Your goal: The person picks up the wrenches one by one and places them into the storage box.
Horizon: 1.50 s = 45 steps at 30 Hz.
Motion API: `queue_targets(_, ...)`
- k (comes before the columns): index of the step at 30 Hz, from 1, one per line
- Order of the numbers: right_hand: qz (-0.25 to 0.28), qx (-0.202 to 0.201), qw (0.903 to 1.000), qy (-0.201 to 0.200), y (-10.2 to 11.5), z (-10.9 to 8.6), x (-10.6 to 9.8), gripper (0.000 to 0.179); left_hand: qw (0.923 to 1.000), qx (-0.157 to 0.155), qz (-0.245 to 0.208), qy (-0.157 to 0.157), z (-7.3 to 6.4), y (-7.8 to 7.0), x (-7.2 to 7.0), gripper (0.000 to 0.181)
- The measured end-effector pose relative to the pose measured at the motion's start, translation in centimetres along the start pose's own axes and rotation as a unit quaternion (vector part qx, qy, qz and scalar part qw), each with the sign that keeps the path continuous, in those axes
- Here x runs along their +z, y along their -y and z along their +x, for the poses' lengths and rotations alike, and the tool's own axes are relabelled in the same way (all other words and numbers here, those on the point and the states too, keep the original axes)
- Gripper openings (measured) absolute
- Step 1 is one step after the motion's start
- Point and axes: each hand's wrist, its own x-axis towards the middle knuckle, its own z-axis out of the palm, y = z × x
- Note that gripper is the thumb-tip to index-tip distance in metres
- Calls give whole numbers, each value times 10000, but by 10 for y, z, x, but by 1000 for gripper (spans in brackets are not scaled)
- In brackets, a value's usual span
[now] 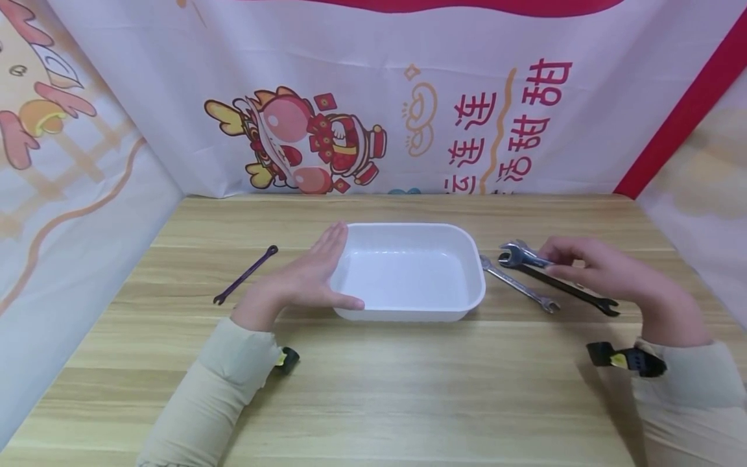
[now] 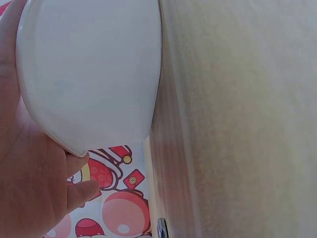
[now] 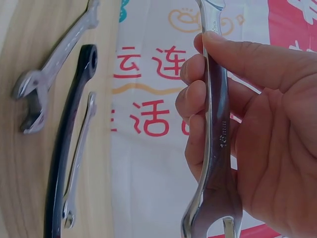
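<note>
My left hand (image 1: 312, 269) rests against the left end of a white plastic basin (image 1: 408, 316), thumb along the front rim and fingers stretched toward the back corner. In the left wrist view the basin's outer wall (image 2: 94, 74) fills the upper left. My right hand (image 1: 595, 263) grips a chrome open-end wrench (image 3: 216, 114) above the table, fingers wrapped on its shank. Beneath it lie a black wrench (image 1: 563, 285) and a silver wrench (image 1: 519, 285), the latter beside the basin. A smaller silver wrench (image 3: 79, 158) shows in the right wrist view, mostly hidden from the head view.
A slim purple wrench (image 1: 245, 275) lies left of my left hand on the wooden table (image 1: 397, 389). Printed cloth (image 1: 362, 52) hangs behind the table's far edge and along both sides. Black straps sit around both sleeves.
</note>
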Motion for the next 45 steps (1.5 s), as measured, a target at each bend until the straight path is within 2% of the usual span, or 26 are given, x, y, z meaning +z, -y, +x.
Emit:
queue_targets(12, -63, 106, 9999, 101, 15, 11, -2, 16, 10000, -13, -46, -9, -1, 0, 0, 138)
queue_targets(19, -144, -41, 9999, 49, 25, 16, -2, 15, 10000, -32, -34, 2, -1, 0, 1, 138)
queue_targets(45, 338, -163, 9985, 390, 64, 51, 10, 16, 10000, -22, 4, -8, 1, 1, 1, 138)
